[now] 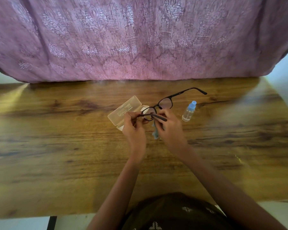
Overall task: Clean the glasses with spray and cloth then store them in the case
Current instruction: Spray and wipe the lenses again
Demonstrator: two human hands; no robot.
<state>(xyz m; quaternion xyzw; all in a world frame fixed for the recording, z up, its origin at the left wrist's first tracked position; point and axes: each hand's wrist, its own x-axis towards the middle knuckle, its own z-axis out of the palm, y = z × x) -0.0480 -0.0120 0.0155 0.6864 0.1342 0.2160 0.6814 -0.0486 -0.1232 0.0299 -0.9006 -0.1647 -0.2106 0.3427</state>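
Dark-framed glasses (166, 100) are held above the wooden table (56, 146), one temple sticking out to the far right. My left hand (135, 130) pinches the near temple and the frame's left side. My right hand (170, 128) grips a light blue cloth (155, 133) against the left lens, with the cloth's tail hanging below the fingers. An open translucent beige case (123, 112) lies on the table just behind my left hand. A small clear spray bottle (188, 112) with a blue cap stands to the right of my right hand.
A pink patterned fabric (140, 39) hangs along the table's far edge. The table's near edge runs close to my body, with a dark table leg (51, 223) at the lower left.
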